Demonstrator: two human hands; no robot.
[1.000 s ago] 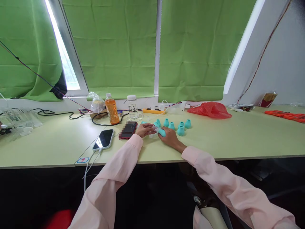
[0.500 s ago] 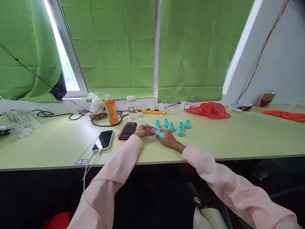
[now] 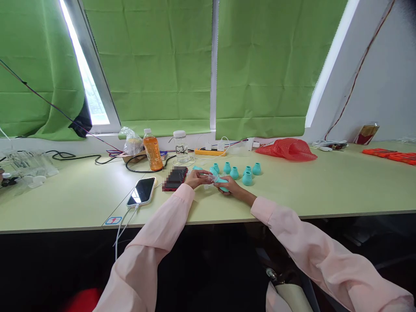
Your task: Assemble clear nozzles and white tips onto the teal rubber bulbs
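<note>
Near the middle of the table, my right hand [image 3: 231, 187] is wrapped round a turquoise rubber bulb [image 3: 222, 186]. Its narrow end points left, toward a clear plastic piece [image 3: 212, 178] that my left hand [image 3: 196, 178] pinches between its fingers. The two pieces meet or nearly meet; the exact contact is too small to tell. Several turquoise bulbs stand upright just behind and to the right of my right hand, one of them a nearer bulb [image 3: 247, 178]. Another turquoise piece [image 3: 197, 167] lies behind my left hand.
Left of my hands lie a dark phone [image 3: 176, 177] and a white-cased phone [image 3: 141, 191] with cables. Behind are an orange drink bottle [image 3: 152, 151], a clear jar [image 3: 180, 149], a yellow power strip [image 3: 209, 152] and a red plastic bag [image 3: 286, 150]. Clear plastic items sit far left.
My right hand has turned and moved slightly right with the bulb, its fingers now more over it. My left hand has hardly moved. The view has shifted slightly.
</note>
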